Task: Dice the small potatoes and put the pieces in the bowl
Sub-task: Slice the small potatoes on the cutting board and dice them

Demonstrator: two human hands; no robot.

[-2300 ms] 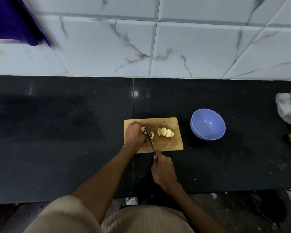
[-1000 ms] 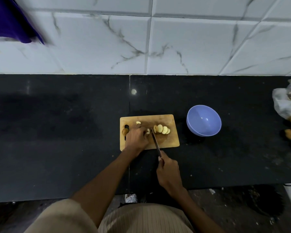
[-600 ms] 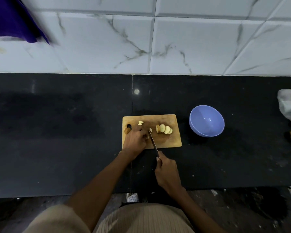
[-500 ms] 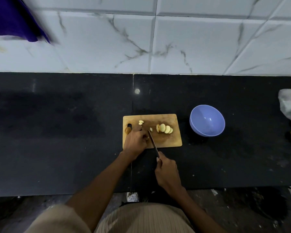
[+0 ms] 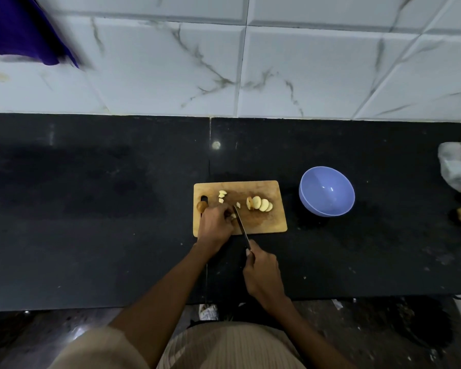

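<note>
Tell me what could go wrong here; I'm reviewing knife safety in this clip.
The left hand pins a potato piece right against the knife blade, so its fingers could get nicked. Loose pieces and the slices lie spread on the cutting board, and some could slide off onto the counter.

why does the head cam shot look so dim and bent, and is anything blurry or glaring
Head view: dim overall, the black counter swallowing detail; one small glare spot near its seam. Wide-angle lens bows the tile lines. The purple cloth at top left is smeared. The left hand shades the piece it holds, while the bowl stays readable.
</note>
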